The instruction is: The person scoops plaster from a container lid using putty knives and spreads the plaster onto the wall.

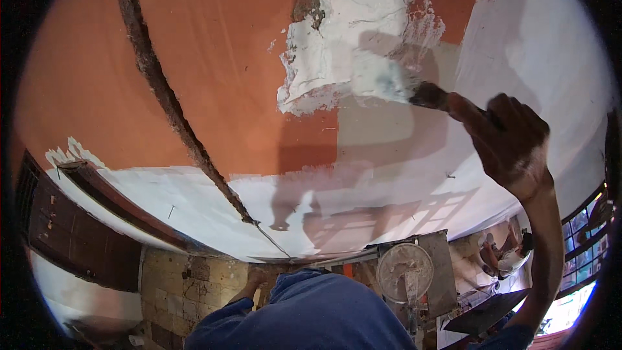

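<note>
My right hand (512,139) is wrapped round the dark handle of a putty knife (429,95), arm stretched up at the right. Its broad end is blurred by motion and smeared with white paste, and it lies against the wall at the lower right of a thick white plaster patch (337,39). Orange paint (220,39) surrounds much of the patch, with a beige area (376,123) just under it. Low down, beside my blue clothing, my left hand (256,277) is small and partly hidden; its fingers cannot be made out.
A long rough groove (162,91) runs down the orange wall, with a thin conduit (272,240) at its lower end. Below stands a round bucket (405,269) with pale residue. Another person (512,259) sits at the lower right, near a barred window (583,227). A brown door (84,240) is at left.
</note>
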`<state>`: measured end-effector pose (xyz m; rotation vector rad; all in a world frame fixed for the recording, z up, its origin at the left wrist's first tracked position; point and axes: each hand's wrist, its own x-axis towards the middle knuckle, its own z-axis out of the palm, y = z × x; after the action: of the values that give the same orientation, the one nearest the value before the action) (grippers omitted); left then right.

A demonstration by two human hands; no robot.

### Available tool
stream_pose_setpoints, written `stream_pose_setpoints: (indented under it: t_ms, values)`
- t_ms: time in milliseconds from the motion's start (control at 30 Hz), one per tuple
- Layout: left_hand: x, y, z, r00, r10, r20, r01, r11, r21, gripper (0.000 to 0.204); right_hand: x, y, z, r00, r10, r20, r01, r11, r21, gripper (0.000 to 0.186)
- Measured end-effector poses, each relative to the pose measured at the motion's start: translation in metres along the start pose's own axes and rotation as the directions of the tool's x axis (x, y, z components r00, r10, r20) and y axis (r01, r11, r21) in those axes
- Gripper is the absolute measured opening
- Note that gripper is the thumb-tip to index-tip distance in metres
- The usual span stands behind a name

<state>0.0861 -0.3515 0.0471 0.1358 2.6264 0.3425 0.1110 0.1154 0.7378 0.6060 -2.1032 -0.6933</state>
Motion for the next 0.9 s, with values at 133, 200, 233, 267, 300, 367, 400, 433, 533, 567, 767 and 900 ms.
stream_pose_setpoints:
  t_ms: [133,200,233,267,300,367,400,433,533,567,767,900]
  values:
    - [-0.01,0.01,-0.014,0.997,-0.017,-0.08,0.015,1.0,-0.025,0.028,0.012,0.0,0.028,0.996,-0.079,-0.043,0.083,0.991,0.101,0.048]
    - [-0.009,0.015,-0.022,0.959,-0.223,0.173,0.256,0.946,-0.201,0.045,0.016,-0.003,0.048,0.993,-0.091,-0.08,0.101,0.986,0.133,0.045]
    - [-0.007,0.018,-0.024,0.962,-0.214,0.17,0.247,0.948,-0.201,0.045,0.019,-0.006,0.054,0.984,-0.078,-0.158,0.106,0.979,0.176,0.047]
    - [-0.008,0.009,-0.015,0.971,-0.211,0.115,0.223,0.97,-0.097,0.045,0.025,-0.01,0.056,0.967,-0.065,-0.247,0.123,0.966,0.228,0.05]
    - [-0.009,0.001,-0.006,0.978,-0.201,0.063,0.201,0.98,0.01,0.046,0.03,-0.014,0.053,0.976,-0.041,-0.212,0.092,0.967,0.239,0.049]
    - [-0.011,-0.007,0.007,0.994,-0.099,0.049,0.09,0.985,0.147,0.044,0.034,-0.022,0.056,0.979,-0.053,-0.199,0.101,0.966,0.239,0.048]
    - [-0.011,-0.01,0.01,0.998,0.007,0.055,-0.023,0.958,0.287,0.041,0.036,-0.025,0.058,0.982,-0.061,-0.18,0.104,0.965,0.241,0.048]
    - [-0.015,-0.003,0.002,0.998,0.005,0.061,-0.022,0.958,0.286,0.041,0.038,-0.033,0.064,0.978,-0.078,-0.193,0.124,0.964,0.236,0.047]
    - [-0.02,0.015,-0.019,0.933,-0.107,0.344,0.023,0.971,0.24,0.031,0.037,-0.041,0.07,0.98,-0.107,-0.165,0.138,0.971,0.193,0.048]
    - [-0.014,-0.008,0.009,0.939,-0.025,0.342,-0.097,0.938,0.334,0.029,0.04,-0.041,0.068,0.977,-0.111,-0.181,0.148,0.967,0.205,0.048]
    - [-0.017,-0.007,0.01,0.986,-0.013,0.168,-0.026,0.973,0.23,0.023,0.028,-0.025,0.079,0.999,-0.041,0.007,0.038,0.973,0.226,0.043]
    - [-0.015,-0.02,0.022,0.999,-0.038,0.014,0.035,0.983,0.178,0.031,0.014,-0.01,0.064,1.0,0.025,0.0,-0.025,0.979,0.202,0.043]
